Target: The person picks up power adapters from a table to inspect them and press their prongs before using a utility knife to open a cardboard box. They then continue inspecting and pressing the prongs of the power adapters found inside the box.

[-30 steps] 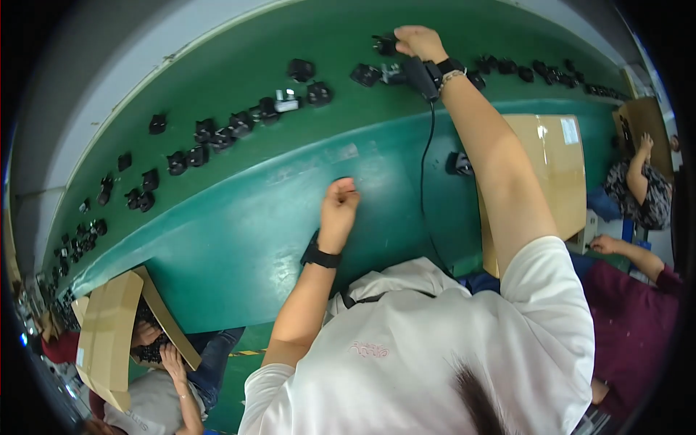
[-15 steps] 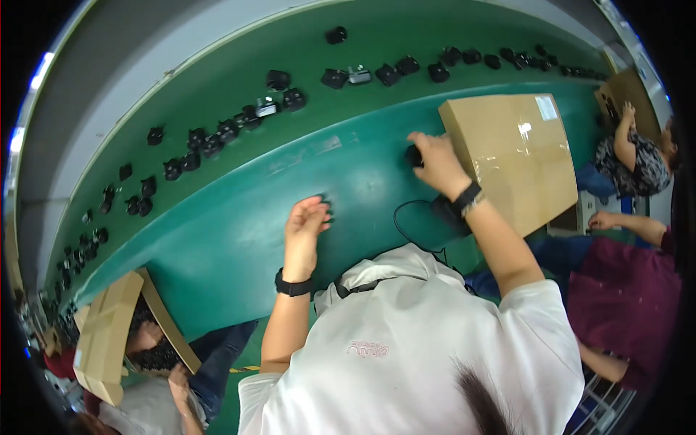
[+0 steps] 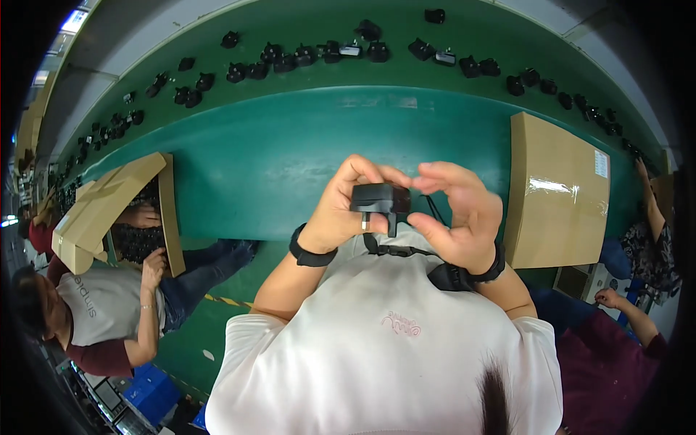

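Above a white shirt [image 3: 391, 362], the left hand [image 3: 338, 208] grips a black plug adapter [image 3: 373, 197], two prongs [image 3: 392, 226] showing, while the right hand [image 3: 467, 214], unclenched, fingers parted, hovers just beside it; beyond the green tabletop [image 3: 268, 159], black plugs [image 3: 305, 55] line a darker green strip [image 3: 304, 26]

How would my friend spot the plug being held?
Start at the big green table: over its near edge is the person's left grip. It holds a black plug, pins toward the white shirt. Unlike the plugs in the far row, this one is held up.
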The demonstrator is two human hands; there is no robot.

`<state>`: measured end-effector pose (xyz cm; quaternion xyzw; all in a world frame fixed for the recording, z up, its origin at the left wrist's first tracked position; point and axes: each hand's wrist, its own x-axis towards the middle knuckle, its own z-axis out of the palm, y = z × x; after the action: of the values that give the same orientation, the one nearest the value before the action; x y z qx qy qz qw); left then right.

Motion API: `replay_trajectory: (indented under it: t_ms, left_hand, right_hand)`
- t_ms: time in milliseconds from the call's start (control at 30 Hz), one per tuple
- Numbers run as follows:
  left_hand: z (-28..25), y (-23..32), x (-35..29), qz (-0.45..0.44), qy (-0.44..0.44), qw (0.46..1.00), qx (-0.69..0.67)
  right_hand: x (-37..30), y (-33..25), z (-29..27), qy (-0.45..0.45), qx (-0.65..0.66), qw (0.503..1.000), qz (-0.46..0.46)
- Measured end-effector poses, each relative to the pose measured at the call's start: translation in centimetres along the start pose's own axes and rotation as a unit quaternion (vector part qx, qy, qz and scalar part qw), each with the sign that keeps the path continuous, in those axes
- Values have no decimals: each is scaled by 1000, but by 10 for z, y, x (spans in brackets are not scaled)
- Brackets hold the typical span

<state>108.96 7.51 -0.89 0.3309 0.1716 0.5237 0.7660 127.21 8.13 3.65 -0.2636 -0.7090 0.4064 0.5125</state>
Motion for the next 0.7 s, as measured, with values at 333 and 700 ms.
replay_trajectory:
  t_ms: [333, 700]
  left_hand:
    - [18, -23, 1, 143, -26, 989, -34]
    - [28, -34, 9, 105, -12, 993, -62]
  right_hand:
    - [-2, -24, 0, -34, -64, 993, -94]
    - [-6, -23, -16, -55, -91, 990, -95]
